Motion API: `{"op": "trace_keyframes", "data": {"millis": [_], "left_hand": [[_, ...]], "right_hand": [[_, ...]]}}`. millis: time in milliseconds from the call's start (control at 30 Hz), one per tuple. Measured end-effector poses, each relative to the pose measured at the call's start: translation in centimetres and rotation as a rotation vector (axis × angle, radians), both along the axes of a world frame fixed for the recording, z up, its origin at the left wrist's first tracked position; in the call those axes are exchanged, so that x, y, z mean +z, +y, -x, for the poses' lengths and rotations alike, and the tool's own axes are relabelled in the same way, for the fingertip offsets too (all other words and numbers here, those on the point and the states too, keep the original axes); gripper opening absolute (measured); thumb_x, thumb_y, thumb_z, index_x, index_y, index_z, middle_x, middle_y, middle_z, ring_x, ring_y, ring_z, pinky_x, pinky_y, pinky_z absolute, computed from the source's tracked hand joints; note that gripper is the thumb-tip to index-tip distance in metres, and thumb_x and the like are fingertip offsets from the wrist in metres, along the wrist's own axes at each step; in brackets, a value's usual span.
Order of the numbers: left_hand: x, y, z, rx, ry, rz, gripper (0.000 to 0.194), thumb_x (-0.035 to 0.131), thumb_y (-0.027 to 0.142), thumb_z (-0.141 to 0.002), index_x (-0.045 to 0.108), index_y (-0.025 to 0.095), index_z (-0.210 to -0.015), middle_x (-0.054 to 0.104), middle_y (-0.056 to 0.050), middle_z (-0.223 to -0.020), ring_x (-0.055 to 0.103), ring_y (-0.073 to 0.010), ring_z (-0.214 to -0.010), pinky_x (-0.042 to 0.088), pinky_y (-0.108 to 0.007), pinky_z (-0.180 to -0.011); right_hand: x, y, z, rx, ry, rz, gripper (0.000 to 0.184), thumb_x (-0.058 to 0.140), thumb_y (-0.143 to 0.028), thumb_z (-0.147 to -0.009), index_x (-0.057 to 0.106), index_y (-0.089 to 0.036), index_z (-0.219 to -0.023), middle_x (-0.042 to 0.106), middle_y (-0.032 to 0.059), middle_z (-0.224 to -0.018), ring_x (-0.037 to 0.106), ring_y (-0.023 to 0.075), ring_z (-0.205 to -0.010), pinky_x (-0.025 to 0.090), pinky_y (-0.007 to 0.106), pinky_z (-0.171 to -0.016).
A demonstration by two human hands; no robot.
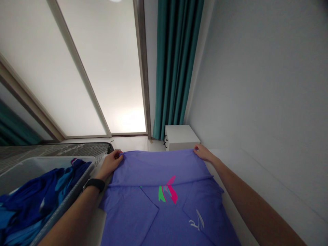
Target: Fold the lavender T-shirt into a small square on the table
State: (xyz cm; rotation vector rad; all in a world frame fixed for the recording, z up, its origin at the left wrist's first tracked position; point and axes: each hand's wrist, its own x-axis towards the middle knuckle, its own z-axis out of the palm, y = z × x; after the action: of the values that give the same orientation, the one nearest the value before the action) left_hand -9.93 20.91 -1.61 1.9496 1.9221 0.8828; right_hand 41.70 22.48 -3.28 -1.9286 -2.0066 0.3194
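A purple shirt (159,215) lies spread out in front of me, with a pink and green print at its middle and a small white mark lower right. Its far part forms a straight horizontal fold line across the print. My left hand (112,162), with a black watch on the wrist, pinches the shirt's far left corner. At the far right corner, my right hand (202,152) pinches the cloth between thumb and fingers. The far edge stretches nearly straight between both hands. The near end of the shirt runs out of view.
Left of the shirt stands a translucent plastic bin (87,159) holding blue clothes (33,201). Beyond the shirt is a small white cabinet (180,135) beneath a teal curtain (176,68). A pale wall (269,85) rises close on the right, frosted sliding doors (107,68) at the back.
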Motion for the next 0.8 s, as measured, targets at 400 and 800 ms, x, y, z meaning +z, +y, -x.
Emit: {"op": "trace_keyframes", "data": {"millis": [400, 800], "left_hand": [[0.2, -0.5, 0.1, 0.038, -0.121, -0.014, 0.038, 0.050, 0.044, -0.079, 0.065, 0.019, -0.104, 0.074, -0.006, -0.094, 0.068, -0.0241, -0.091, 0.051, -0.032, -0.082], [1.3, -1.1, 0.4, -0.053, -0.069, -0.042, 0.029, 0.048, 0.040, -0.081, 0.068, 0.019, -0.089, 0.071, -0.006, -0.091, 0.066, -0.0222, -0.085, 0.051, -0.031, -0.081]], "right_hand": [[0.8, -0.1, -0.2, -0.036, 0.156, 0.008, 0.022, 0.058, -0.014, -0.079, 0.070, -0.017, -0.097, 0.070, 0.0050, -0.081, 0.063, 0.0186, -0.077, 0.045, 0.026, -0.072], [2.6, -0.1, -1.8, -0.032, 0.286, -0.001, 0.015, 0.061, -0.028, -0.076, 0.070, -0.016, -0.077, 0.061, 0.0010, -0.061, 0.053, 0.0155, -0.061, 0.037, 0.025, -0.057]]}}
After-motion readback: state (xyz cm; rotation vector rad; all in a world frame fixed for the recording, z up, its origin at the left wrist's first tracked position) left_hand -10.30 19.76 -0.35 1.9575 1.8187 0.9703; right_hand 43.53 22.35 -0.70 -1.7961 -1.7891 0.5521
